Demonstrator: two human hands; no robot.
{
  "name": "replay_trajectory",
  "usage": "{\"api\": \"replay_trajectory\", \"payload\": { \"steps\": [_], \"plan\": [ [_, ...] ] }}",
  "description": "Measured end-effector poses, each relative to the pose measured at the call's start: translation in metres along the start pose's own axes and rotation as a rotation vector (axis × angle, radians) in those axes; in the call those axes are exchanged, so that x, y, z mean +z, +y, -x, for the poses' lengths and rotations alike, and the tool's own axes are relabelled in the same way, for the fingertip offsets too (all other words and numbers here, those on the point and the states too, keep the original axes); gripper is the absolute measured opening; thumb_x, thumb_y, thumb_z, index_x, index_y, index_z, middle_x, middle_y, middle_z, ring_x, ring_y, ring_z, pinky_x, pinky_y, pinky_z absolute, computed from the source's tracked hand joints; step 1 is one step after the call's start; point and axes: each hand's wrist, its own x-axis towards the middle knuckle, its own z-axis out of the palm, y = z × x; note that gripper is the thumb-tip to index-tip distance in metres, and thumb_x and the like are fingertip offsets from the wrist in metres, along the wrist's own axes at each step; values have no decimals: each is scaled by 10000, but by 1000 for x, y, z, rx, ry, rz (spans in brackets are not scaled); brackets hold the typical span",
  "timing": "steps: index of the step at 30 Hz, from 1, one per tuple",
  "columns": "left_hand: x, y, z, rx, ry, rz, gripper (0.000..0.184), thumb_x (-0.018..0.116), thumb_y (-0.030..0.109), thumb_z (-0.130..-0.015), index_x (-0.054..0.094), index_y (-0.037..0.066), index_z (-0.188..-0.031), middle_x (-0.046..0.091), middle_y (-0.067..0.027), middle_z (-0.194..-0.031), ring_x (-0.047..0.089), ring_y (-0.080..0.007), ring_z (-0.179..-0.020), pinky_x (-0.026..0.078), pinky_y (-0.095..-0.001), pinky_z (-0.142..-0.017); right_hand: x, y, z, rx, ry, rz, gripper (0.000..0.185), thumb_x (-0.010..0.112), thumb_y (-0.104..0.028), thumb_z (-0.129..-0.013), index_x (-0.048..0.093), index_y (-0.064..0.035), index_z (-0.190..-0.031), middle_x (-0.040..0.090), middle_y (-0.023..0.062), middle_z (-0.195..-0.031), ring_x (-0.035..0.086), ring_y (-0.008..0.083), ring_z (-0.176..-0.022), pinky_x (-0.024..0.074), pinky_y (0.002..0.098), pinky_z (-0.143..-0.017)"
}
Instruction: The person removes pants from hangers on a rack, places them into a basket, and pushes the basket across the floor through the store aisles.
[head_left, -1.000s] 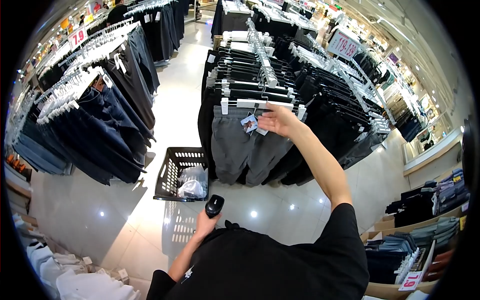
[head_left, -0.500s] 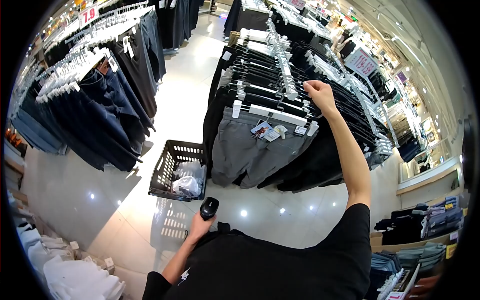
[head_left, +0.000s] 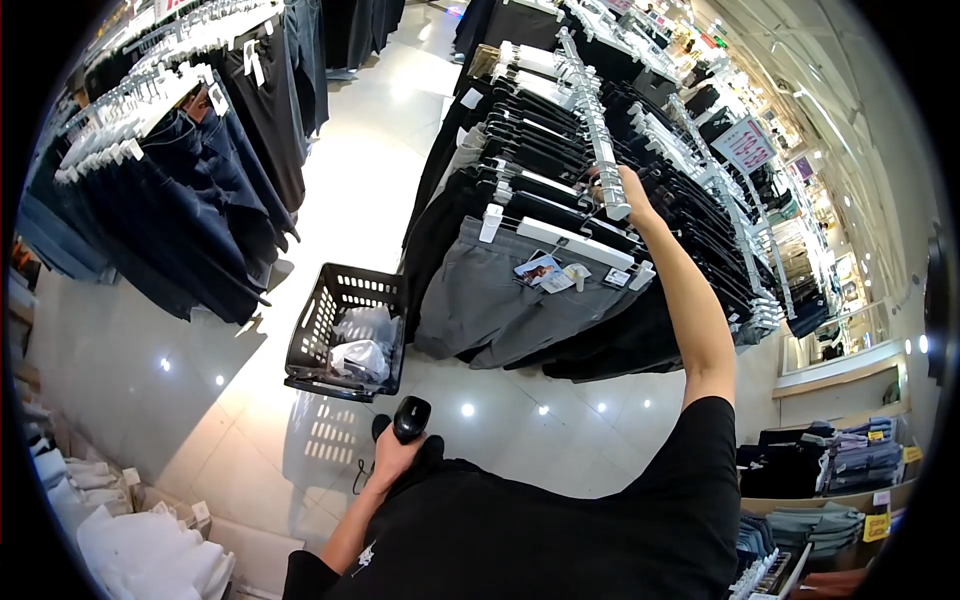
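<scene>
Black handheld scanner (head_left: 411,419) stands at lower centre, the left hand's (head_left: 397,460) fingers curled around it. Farther off, a black basket (head_left: 330,388) sits left of centre. Grey trousers (head_left: 490,295) hang mid-frame; just beyond, the right hand (head_left: 632,196) is at a metal rail's (head_left: 590,110) end, fingers partly hidden, grip impossible to tell.

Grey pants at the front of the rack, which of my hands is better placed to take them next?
Probably your right hand: it is up at the metal rail, near the grey pants and their white hanger. Your left hand is lower, gripping a black handheld device.
</scene>
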Motion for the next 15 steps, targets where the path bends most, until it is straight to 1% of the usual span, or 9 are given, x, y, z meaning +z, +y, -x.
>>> {"api": "replay_trajectory", "payload": {
  "steps": [2,4,5,6,8,10,12,14,15],
  "plan": [
    [1,-2,-4,25,22,-11,342,804,233,-794,679,-10,-999,704,-111,-847,650,-182,-790,517,-365,-743,1,19,-10,48,-14,-242,206,570,-51,-959,713,28,-1084,717,69,-815,667,121,-677,567,268,-629],
    [0,1,-4,25,27,-23,342,804,228,-794,675,-9,-1004,702,-103,-850,648,-183,-792,517,-364,-744,-1,-15,-2,209,18,-216,206,582,-43,-949,703,27,-1100,711,64,-804,666,125,-678,576,288,-631],
    [-1,2,-5,26,32,-30,341,803,226,-794,673,-8,-1006,701,-100,-852,647,-183,-793,516,-364,-744,-4,-12,-5,195,-20,-184,204,576,-43,-953,702,30,-1096,712,66,-803,667,128,-676,577,293,-629],
    [-2,0,-6,24,39,-23,353,801,238,-788,674,-7,-1008,707,-127,-869,666,-235,-819,519,-375,-759,-8,-8,-8,179,-58,-151,203,571,-44,-956,701,34,-1092,714,68,-801,668,131,-674,578,299,-627],
    [0,-11,-9,14,51,-6,376,798,261,-777,675,-6,-1011,720,-181,-903,702,-339,-872,524,-398,-788,-15,13,-15,64,-62,-53,186,638,-33,-908,746,23,-1049,726,54,-802,619,85,-685,537,278,-655],
    [-1,-20,-10,-12,45,8,382,805,265,-771,675,-6,-1007,719,-180,-902,699,-335,-867,520,-400,-787,-26,-27,4,56,-36,117,199,681,-42,-883,752,5,-1063,731,29,-825,589,66,-715,514,271,-691],
    [-1,-22,-9,-24,36,6,389,811,265,-766,674,-8,-1007,719,-179,-902,696,-331,-862,517,-401,-787,-40,-18,11,-15,-47,201,248,723,-94,-878,722,18,-1099,728,44,-847,588,67,-761,506,263,-736],
    [-1,-19,-8,-23,34,-8,396,817,261,-762,674,-12,-1011,719,-177,-903,693,-326,-857,514,-401,-786,-50,6,19,-13,-51,149,251,735,-131,-884,718,26,-1079,705,39,-817,575,68,-746,502,270,-733],
    [0,-16,-7,-14,30,-8,396,818,259,-764,674,-13,-1013,719,-178,-903,693,-325,-855,514,-401,-785,-55,9,24,8,-76,215,252,738,-149,-891,711,31,-1066,680,35,-785,567,78,-732,498,280,-716]
  ]
}}
